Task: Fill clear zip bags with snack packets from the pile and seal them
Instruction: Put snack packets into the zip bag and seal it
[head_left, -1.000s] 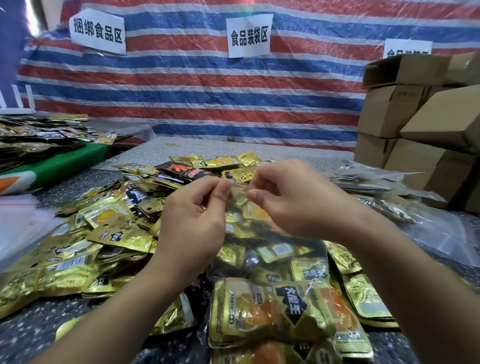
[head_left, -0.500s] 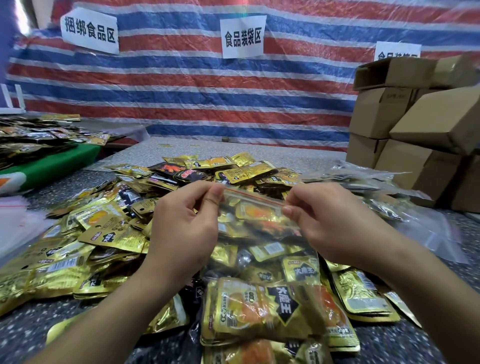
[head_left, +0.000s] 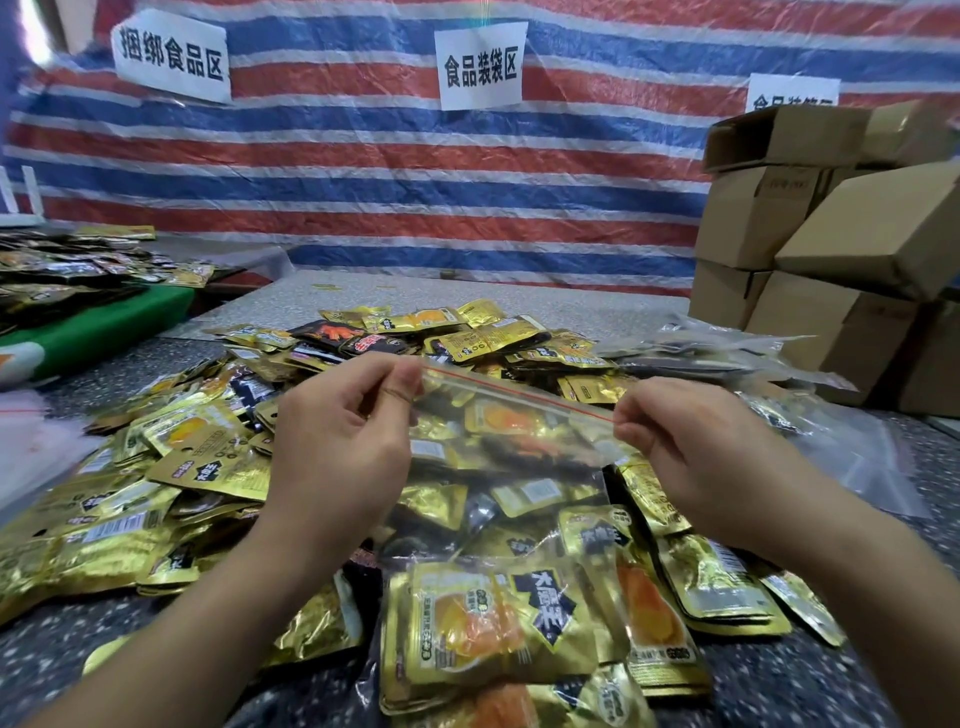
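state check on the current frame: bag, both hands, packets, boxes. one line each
zip bag: filled with packets, held up off the pile, red zip line stretched between both hands
left hand: pinches the bag's left top corner
right hand: pinches the bag's right top corner
snack packets: loose in a pile on the table, unbagged
cardboard boxes: stacked at right; top one tilted, flap open

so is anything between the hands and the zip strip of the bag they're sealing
Nothing visible. The left hand pinches the left end of the clear zip bag at its red-lined zip strip, and the right hand pinches the right end. The strip runs bare between them, above the pile of snack packets.
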